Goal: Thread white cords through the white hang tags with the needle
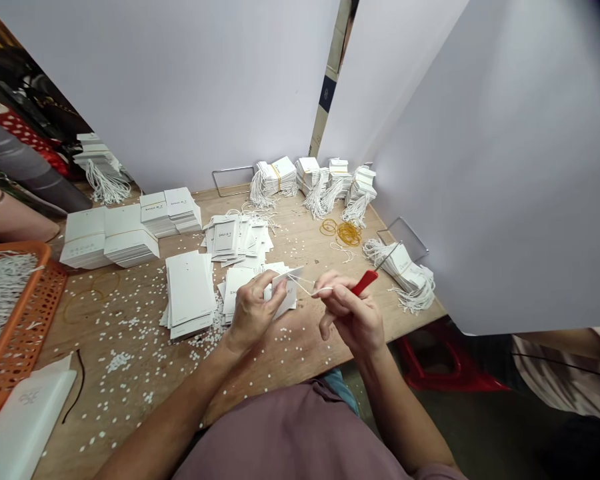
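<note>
My left hand pinches a white card hang tag, tilted above a stack of tags. A thin white string runs from the tag across to my right hand, whose thumb and fingers are closed on it. That same hand also keeps hold of a red-handled tool, its slim metal shaft pointing up and away; the tip is too small to make out. Left of my left hand lies a stack of larger blank cards. Beyond is a loose pile of strung tags.
Banded bundles of strung tags line the back; another bundle sits at the right edge. Yellow rubber bands lie nearby. At left are card stacks, an orange basket of white strings and a white case. White paper dots litter the table.
</note>
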A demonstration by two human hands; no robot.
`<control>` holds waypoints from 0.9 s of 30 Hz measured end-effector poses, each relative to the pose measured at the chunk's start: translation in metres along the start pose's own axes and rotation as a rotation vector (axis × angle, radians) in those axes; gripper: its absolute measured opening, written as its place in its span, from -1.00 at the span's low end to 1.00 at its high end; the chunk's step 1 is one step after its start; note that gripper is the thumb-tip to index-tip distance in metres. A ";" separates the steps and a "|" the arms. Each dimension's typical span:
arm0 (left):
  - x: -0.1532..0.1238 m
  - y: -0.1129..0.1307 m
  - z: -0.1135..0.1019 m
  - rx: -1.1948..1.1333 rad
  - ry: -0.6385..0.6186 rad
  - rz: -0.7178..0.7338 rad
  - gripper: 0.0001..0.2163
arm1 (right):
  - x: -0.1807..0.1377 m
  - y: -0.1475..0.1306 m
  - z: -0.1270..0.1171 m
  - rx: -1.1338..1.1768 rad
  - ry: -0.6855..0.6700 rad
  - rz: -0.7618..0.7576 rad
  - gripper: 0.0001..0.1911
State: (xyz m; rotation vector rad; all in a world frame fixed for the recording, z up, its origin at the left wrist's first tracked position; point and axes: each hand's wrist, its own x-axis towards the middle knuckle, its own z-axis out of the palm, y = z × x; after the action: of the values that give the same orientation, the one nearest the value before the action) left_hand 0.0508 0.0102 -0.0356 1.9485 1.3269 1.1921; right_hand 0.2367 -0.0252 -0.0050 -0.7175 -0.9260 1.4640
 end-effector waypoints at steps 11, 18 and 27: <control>-0.002 0.009 -0.031 0.291 -0.043 0.599 -0.67 | 0.016 0.003 0.002 -0.280 -0.004 0.199 -0.50; 0.002 0.015 -0.044 0.480 -0.096 0.752 -0.78 | 0.029 0.008 0.003 -0.483 -0.058 0.061 -0.68; 0.004 0.014 -0.046 0.174 -0.272 0.493 -0.78 | 0.031 0.002 0.007 -0.484 0.045 -0.017 -0.70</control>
State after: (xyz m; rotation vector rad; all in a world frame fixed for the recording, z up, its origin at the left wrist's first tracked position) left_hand 0.0179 0.0055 -0.0003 2.5561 0.8598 0.9880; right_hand 0.2265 0.0049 -0.0006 -1.0860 -1.2655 1.2101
